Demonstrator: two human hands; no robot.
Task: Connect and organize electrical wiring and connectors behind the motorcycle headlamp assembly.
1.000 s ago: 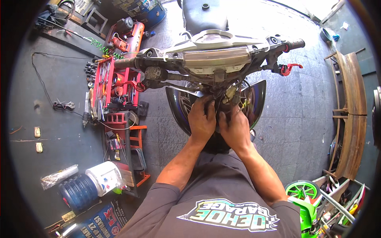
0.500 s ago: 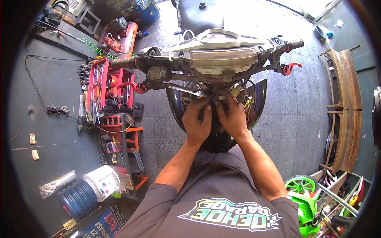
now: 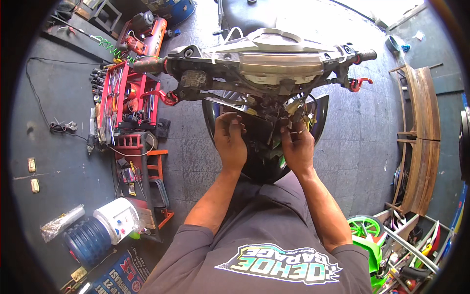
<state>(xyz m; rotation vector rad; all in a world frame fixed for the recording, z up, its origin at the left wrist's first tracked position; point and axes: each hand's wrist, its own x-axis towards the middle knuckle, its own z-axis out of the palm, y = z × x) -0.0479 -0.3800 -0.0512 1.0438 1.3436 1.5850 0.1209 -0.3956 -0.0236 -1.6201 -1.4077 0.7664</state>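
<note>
I work from one view, the left of two fisheye cameras on the person's head. It looks down and forward from above the shirt [image 3: 274, 245], which fills six o'clock. The forearms [image 3: 210, 198] climb from there, putting the left hand [image 3: 231, 144] and right hand [image 3: 298, 149] near my dial's centre. The motorcycle [image 3: 281, 66] stands just beyond, toward twelve. I'm near enough to see both hands whole, though their fingertips look small. The wide lens also takes in the wall [image 3: 58, 103] at nine and floor [image 3: 355, 147] at three, inside a dark, curved rim.
</note>
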